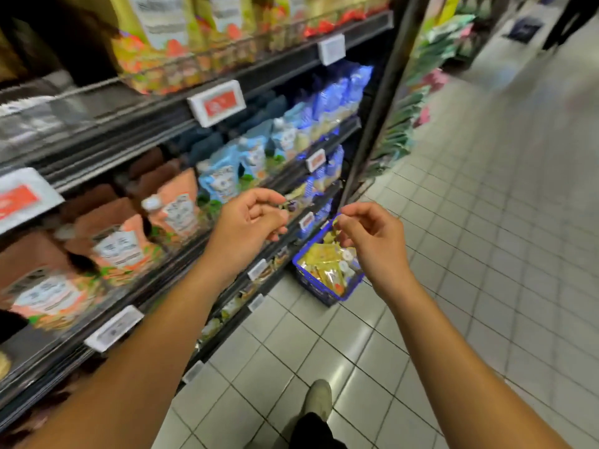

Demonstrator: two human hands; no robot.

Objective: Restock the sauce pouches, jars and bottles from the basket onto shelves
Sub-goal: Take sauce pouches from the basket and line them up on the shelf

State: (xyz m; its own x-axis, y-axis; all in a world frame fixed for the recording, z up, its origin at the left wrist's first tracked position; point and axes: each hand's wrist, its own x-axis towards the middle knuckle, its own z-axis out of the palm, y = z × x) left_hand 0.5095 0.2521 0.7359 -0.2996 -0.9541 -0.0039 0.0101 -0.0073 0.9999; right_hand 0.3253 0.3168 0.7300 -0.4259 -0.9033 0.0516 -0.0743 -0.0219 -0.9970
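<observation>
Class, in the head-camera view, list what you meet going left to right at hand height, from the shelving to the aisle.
In order: orange pouches → left hand → right hand → tiled floor. The blue basket overlaps the right hand, so it is left out.

Motion blur smears the shelf pouches point(120, 244); the right hand point(376, 244) hides part of the basket point(319, 288).
</observation>
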